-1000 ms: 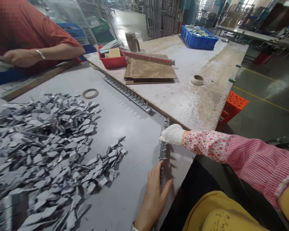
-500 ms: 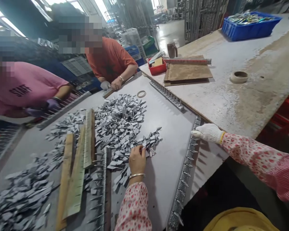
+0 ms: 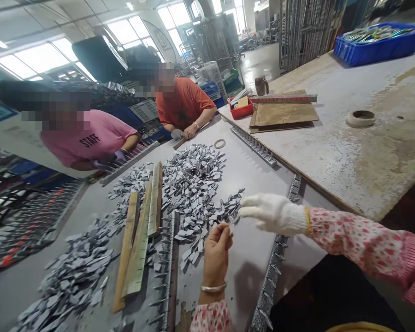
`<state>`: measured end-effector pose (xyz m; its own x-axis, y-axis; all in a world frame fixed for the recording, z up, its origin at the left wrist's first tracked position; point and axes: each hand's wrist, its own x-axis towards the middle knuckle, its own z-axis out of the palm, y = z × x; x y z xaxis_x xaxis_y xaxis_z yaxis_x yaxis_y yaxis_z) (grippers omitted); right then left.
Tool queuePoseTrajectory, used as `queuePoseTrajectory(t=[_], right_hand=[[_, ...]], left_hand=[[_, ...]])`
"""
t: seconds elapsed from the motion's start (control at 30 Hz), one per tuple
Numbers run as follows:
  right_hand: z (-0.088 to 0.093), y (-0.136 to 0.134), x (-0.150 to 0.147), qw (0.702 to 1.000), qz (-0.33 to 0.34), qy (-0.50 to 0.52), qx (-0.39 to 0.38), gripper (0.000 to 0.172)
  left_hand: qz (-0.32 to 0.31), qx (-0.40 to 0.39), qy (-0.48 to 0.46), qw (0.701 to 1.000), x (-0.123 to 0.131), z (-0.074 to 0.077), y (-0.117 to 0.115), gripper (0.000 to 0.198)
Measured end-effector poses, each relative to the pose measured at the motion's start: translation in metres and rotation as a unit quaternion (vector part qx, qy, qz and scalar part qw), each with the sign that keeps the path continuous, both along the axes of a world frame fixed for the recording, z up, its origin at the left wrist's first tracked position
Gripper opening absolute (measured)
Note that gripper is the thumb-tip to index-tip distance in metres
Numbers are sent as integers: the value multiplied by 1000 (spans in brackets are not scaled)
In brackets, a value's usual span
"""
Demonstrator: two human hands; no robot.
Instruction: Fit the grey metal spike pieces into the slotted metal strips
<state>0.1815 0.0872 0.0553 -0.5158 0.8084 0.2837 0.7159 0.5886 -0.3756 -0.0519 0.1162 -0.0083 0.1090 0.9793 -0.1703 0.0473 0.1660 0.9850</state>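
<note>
A big pile of small grey metal pieces [image 3: 193, 180] covers the middle of the grey table [image 3: 252, 170]. My bare left hand [image 3: 216, 253], with a bangle on the wrist, is raised at the pile's near edge, fingertips pinched on one small metal piece [image 3: 232, 226]. My gloved right hand [image 3: 273, 213] hovers just right of it with its fingers stretched towards the pile and nothing in it. A spiked metal strip [image 3: 271, 276] runs along the table edge below my right hand.
Wooden slats [image 3: 138, 249] and a second spiked strip [image 3: 171, 263] lie left of my hand. Two people sit across the table. A tape ring [image 3: 220, 143], red tray [image 3: 242, 109], cardboard sheets [image 3: 283, 114], tape roll [image 3: 360, 118] and blue crate [image 3: 376, 44] lie farther off.
My right hand has left the spiked strip at the table edge and moved left towards the pile. My left hand has lifted off the pile with a piece pinched in it.
</note>
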Motion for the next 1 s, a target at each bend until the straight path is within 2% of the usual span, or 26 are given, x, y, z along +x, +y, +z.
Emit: queuePoseTrajectory(t=[0.03,0.1,0.2,0.27,0.37,0.47,0.53,0.57,0.6,0.7,0.73,0.77,0.8,0.83,0.93,0.97,1.0], right_hand=[[2,1,-11,999,37,22,-10,38],[2,0,-26,994,56,79,-41,27],[1,-9,-34,972,-10,192,-133,24],[1,-18,-35,923,-44,282,-260,24],[1,-35,-37,805,-53,397,-438,29],[2,-55,-38,711,3,461,-532,38],[4,-67,-36,677,47,460,-572,47],[5,-72,-34,676,47,455,-578,51],[7,-75,-31,687,35,450,-569,53],[8,-79,-20,780,-33,421,-462,48],[7,-80,-17,806,-42,406,-428,46],[4,-81,-15,820,-43,397,-411,45],[-1,-83,-14,817,-43,400,-413,46],[-6,-85,-14,801,-45,410,-434,47],[-17,-94,-14,722,-46,448,-526,55],[-17,-94,-12,708,-48,457,-536,54],[-17,-93,-8,707,-49,463,-532,52]], left_hand=[[-13,-6,-13,1000,3,7,-9,47],[-32,-4,-31,999,8,19,-25,43],[-53,36,-21,998,8,30,-42,39],[-63,103,42,992,6,36,-49,34],[-86,179,104,975,6,43,-62,35],[-154,109,-21,982,12,46,-80,43],[-201,63,-103,972,18,47,-89,51],[-210,69,-103,970,20,49,-91,54],[-206,92,-69,972,21,50,-92,56],[-189,174,123,958,22,54,-89,51],[-199,181,171,948,22,54,-88,47],[-218,180,196,939,23,52,-88,44],[-240,181,202,932,24,50,-90,42],[-257,189,195,928,27,46,-92,42],[-265,243,166,918,38,36,-101,45],[-260,249,167,918,42,34,-102,45],[-255,239,173,921,46,33,-101,45]])
